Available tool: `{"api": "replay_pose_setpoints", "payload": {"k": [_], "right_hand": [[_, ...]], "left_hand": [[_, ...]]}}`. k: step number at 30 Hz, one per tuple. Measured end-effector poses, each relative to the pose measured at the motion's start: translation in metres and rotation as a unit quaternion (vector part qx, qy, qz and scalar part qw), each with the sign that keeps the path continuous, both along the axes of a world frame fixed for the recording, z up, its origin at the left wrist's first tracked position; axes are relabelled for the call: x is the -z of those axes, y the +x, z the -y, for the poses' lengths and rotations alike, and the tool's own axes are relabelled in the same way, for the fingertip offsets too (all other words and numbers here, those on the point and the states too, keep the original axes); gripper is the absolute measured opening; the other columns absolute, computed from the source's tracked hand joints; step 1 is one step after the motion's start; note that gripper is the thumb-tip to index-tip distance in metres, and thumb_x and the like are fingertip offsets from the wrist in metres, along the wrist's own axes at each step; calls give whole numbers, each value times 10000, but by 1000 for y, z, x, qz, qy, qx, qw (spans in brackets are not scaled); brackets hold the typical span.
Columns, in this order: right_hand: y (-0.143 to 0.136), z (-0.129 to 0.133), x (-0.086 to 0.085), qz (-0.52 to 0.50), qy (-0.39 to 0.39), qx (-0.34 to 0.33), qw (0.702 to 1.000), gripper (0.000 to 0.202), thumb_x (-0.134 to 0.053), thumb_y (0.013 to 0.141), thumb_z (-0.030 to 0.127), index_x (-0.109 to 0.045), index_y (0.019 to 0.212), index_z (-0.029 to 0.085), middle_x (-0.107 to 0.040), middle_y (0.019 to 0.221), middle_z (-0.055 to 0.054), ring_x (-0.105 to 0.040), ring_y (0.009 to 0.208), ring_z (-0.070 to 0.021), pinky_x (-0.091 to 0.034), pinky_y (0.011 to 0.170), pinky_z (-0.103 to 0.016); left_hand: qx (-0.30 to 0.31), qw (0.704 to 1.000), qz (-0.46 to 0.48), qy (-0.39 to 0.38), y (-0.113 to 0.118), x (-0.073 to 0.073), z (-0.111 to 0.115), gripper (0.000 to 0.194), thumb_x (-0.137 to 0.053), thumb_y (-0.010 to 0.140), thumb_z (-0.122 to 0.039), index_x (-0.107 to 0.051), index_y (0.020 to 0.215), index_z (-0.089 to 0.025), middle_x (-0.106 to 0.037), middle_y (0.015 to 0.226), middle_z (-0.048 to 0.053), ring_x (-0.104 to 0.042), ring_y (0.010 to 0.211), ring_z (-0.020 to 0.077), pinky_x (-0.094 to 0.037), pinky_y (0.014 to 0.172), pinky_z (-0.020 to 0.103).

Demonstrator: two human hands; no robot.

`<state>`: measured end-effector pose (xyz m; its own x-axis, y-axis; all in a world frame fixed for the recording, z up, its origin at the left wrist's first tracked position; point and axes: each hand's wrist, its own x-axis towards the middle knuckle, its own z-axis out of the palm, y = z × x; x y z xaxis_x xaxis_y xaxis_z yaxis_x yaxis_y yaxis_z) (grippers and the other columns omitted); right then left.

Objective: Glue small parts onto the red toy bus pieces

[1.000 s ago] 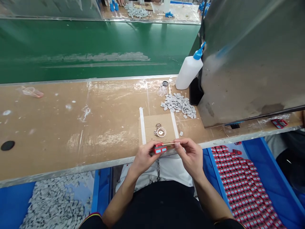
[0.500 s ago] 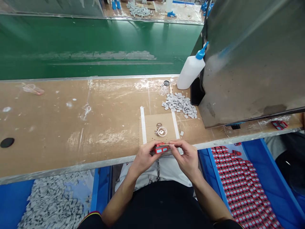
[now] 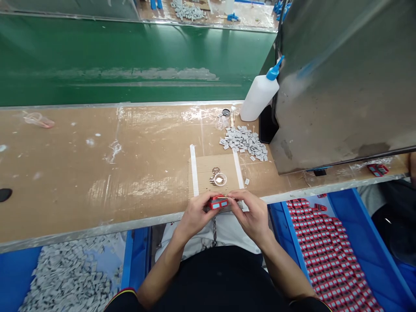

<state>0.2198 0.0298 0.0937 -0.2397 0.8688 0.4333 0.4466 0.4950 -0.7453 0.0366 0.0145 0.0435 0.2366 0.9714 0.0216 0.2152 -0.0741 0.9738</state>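
My left hand (image 3: 196, 214) is closed on a small red toy vehicle body (image 3: 218, 203) with light blue windows, near the table's front edge. A thin pale stick (image 3: 222, 198) lies across its top, pinched in the fingertips of my right hand (image 3: 251, 212). Those fingertips also come close to the vehicle body's right end; whether they touch it I cannot tell. Just beyond my hands, a small clear cup (image 3: 220, 179) stands on a cardboard sheet (image 3: 204, 164) held down by white tape. A loose grey tile (image 3: 247, 181) lies to its right.
Behind are a pile of grey tiles (image 3: 243, 141), a white bottle (image 3: 260, 97) with a blue nozzle and a dark phone-like slab (image 3: 268, 125). A metal panel (image 3: 344, 86) rises at right. Blue bins below hold grey pieces (image 3: 71, 277) and rows of red vehicle bodies (image 3: 331, 251).
My right hand and the stick have shifted slightly left over the red vehicle body. My left hand keeps its hold. The whole view has moved a little.
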Motion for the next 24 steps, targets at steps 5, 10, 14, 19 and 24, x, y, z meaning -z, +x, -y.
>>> {"api": "replay_pose_setpoints", "payload": {"k": [5, 10, 14, 19, 24], "right_hand": [[1, 1, 1, -1, -7, -4, 1000, 89, -603, 971, 134, -638, 961, 215, -771, 873, -46, -741, 760, -160, -601, 689, -245], [4, -3, 0, -31, -20, 13, 999, 97, -624, 949, 126, -649, 962, 219, -762, 856, -29, -727, 726, -146, -589, 668, -234], [7, -18, 2, -58, -2, 69, 996, 100, -607, 956, 145, -663, 947, 226, -731, 847, -28, -701, 759, -157, -573, 683, -264], [-4, -36, 18, -35, -16, 71, 997, 125, -585, 970, 223, -699, 917, 218, -715, 915, -62, -682, 804, -180, -563, 677, -295], [2, -44, 31, 8, -46, 59, 997, 252, -563, 965, 247, -669, 1192, 215, -687, 1139, -113, -676, 962, -214, -573, 774, -332]], "left_hand": [[-2, 1000, -5, -3, 0, 0, 0, 211, -699, 884, -212, -716, 1092, -182, -804, 1029, 88, -774, 914, 229, -613, 783, 295], [0, 1000, 1, -17, 0, -2, 0, 223, -686, 892, -228, -716, 1110, -186, -802, 1025, 84, -767, 899, 221, -604, 784, 290], [-11, 1000, -1, -17, 0, -3, 1, 230, -703, 880, -238, -719, 1103, -185, -799, 992, 71, -754, 860, 206, -588, 761, 270], [-9, 1000, 10, -28, -1, -4, 0, 209, -718, 875, -279, -728, 1061, -183, -782, 959, 60, -731, 801, 185, -577, 717, 252], [-9, 999, 19, -35, -2, -5, -1, 225, -719, 879, -312, -728, 1060, -180, -782, 951, 64, -727, 805, 187, -582, 721, 256]]}}
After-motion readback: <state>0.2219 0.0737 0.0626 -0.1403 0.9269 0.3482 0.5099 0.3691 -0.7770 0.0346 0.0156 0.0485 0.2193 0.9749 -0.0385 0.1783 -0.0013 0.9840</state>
